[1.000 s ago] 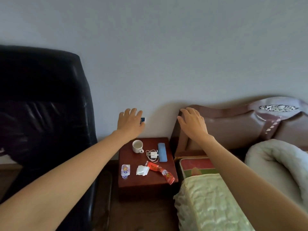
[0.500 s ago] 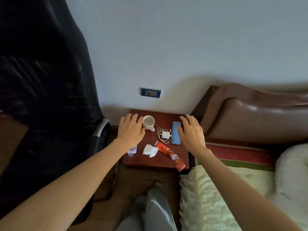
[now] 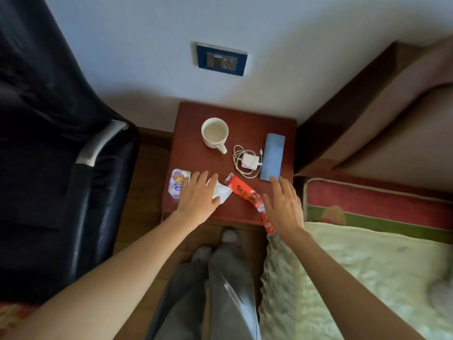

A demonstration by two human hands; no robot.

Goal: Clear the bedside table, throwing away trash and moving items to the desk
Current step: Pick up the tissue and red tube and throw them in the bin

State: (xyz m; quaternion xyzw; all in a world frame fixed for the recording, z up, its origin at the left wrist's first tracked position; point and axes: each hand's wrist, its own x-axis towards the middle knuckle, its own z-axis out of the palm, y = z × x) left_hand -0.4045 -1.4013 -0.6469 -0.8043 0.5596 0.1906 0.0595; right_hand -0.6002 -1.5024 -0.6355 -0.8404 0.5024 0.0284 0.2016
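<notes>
Both hands were out over the bedside table (image 3: 196, 114), fingers spread and nearly straight, neither one holding anything. The left hand (image 3: 198, 195) hovered over the crumpled white tissue (image 3: 224, 191), whether touching it I could not tell, with the small printed packet (image 3: 177, 184) just beside its fingertips. The right hand (image 3: 284, 204) covered the lower end of the red snack wrapper (image 3: 241, 191), which hung over the table's front edge.

The risk, as I judged it: that wrapper was slick, crinkly film, and a careless brush could have sent it to the floor. The tissue was soft and light, easily torn or dropped in pieces. Behind, the glossy white mug (image 3: 215, 133) stood upright near the back, handle toward the person; a sweeping reach could have tipped it. The white charger (image 3: 250, 160), a small block inside its looped cable, lay touching the flat blue rectangular case (image 3: 273, 155); a snagged loop could have dragged both. All 6 items were on the smooth, reddish wooden top.
</notes>
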